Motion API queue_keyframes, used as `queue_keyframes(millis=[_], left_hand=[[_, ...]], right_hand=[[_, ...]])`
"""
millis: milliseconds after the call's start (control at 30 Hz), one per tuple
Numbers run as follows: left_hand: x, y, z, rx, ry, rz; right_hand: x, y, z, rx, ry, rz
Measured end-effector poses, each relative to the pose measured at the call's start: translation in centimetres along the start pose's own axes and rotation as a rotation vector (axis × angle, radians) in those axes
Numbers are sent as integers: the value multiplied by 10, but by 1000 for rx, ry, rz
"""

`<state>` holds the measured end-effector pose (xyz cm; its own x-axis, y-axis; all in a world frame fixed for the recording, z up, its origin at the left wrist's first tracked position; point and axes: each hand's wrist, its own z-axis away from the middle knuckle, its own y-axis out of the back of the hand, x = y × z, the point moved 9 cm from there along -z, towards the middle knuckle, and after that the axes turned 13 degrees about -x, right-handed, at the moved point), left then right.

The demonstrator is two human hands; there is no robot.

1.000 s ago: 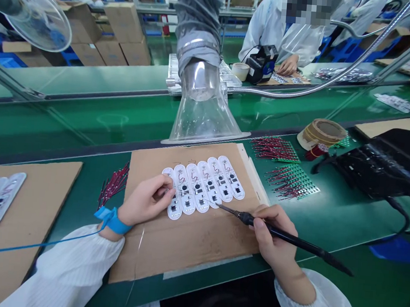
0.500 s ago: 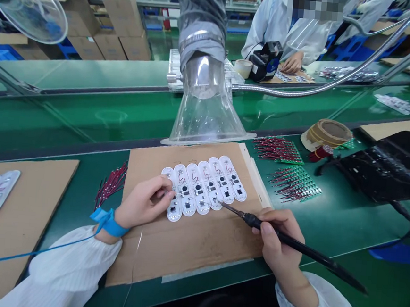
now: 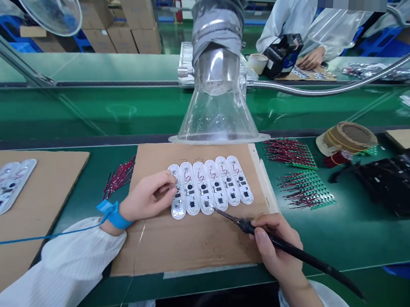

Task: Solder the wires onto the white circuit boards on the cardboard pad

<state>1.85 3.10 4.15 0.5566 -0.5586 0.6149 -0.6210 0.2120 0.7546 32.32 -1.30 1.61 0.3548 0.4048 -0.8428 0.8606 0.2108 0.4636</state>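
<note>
Several white oval-ended circuit boards point(image 3: 202, 191) with red wires and black components lie side by side on a cardboard sheet point(image 3: 183, 246). My right hand point(image 3: 277, 246) grips a black soldering iron point(image 3: 290, 247) like a pen. Its metal tip points left, at the lower end of the third board from the left. Over the leftmost board, my left hand point(image 3: 152, 192) is closed in a pinch on thin solder wire point(image 3: 142, 231), which trails down across the cardboard. Fingers partly hide that board's upper part. A blue wrist strap point(image 3: 116, 216) circles my left wrist.
Above the boards hangs a clear fume hood point(image 3: 222, 119). Red wires point(image 3: 120, 177) lie left; green boards with red wires point(image 3: 308, 190) and a tape roll point(image 3: 348, 138) lie right. More white boards point(image 3: 11, 185) rest on another cardboard. Across the bench, a co-worker's hand point(image 3: 312, 59) is visible.
The soldering iron's tip has shifted left, from the fourth board to the edge of the third. My left hand keeps its pinch over the leftmost board. The whole view has shifted slightly.
</note>
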Motion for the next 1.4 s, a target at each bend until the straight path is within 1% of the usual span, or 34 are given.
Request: queue_keyframes(millis=[300,433,633,700,833,1033,1200,1333,1400], left_hand=[[3,-2,1,2,-56,-19],[4,-4,1,-18,-67,-28],[5,-4,2,-17,-81,-27],[5,-4,2,-21,-84,-26],[6,-5,2,-26,-94,-24],[6,-6,3,-34,-105,-8],[6,-6,3,-37,-99,-12],[7,-6,2,-22,-109,-9],[8,-6,2,-22,-114,-10]], right_hand=[[3,-1,0,-37,-6,-10],[2,-3,-1,-57,-14,6],[6,0,5,-5,-22,-38],[7,-1,4,-22,-30,-27],[6,-6,0,-95,-25,0],[3,-3,0,-58,-26,-30],[1,-8,-1,-129,-24,14],[1,-6,0,-100,-15,8],[2,-6,0,-109,-15,6]])
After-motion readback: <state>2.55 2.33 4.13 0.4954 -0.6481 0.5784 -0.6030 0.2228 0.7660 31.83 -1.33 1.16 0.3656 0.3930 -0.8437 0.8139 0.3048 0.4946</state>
